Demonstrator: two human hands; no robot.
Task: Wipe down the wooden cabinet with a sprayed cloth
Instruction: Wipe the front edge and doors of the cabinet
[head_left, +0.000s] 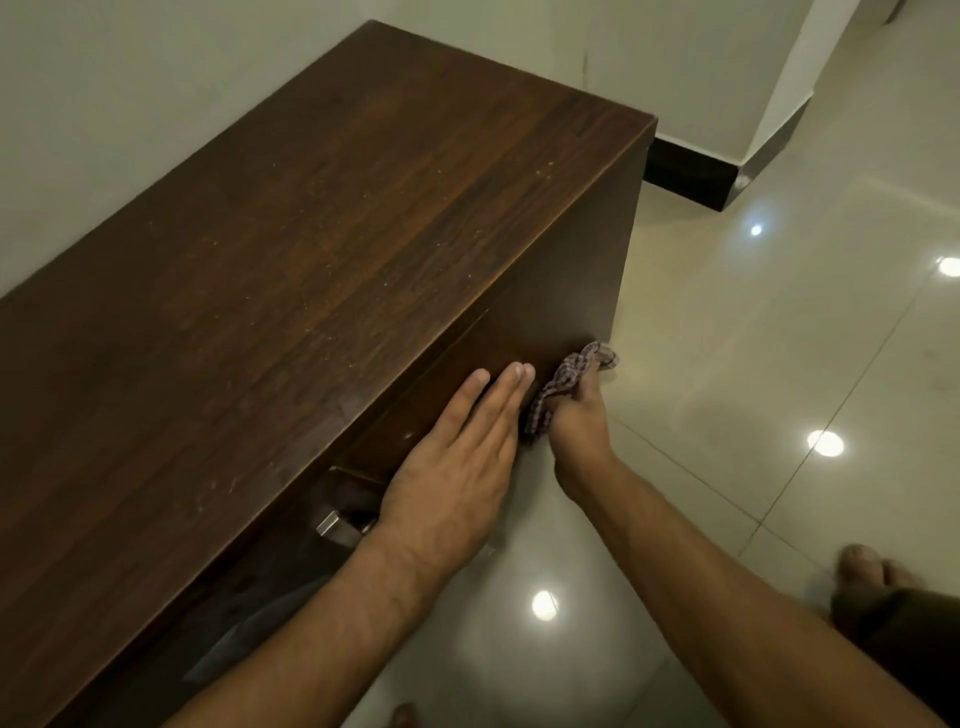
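Note:
A long dark wooden cabinet stands against the wall, its top dotted with pale dust specks. My left hand lies flat with fingers together against the cabinet's front face near its right end. Just to the right, my right hand is closed around a bunched checked cloth, pressing it against the same front panel close to the right corner. Part of the cloth is hidden inside my fist.
A metal handle sticks out of the cabinet front below my left wrist. Glossy beige floor tiles spread to the right with light reflections. A wall corner with dark skirting stands behind the cabinet. My foot shows at lower right.

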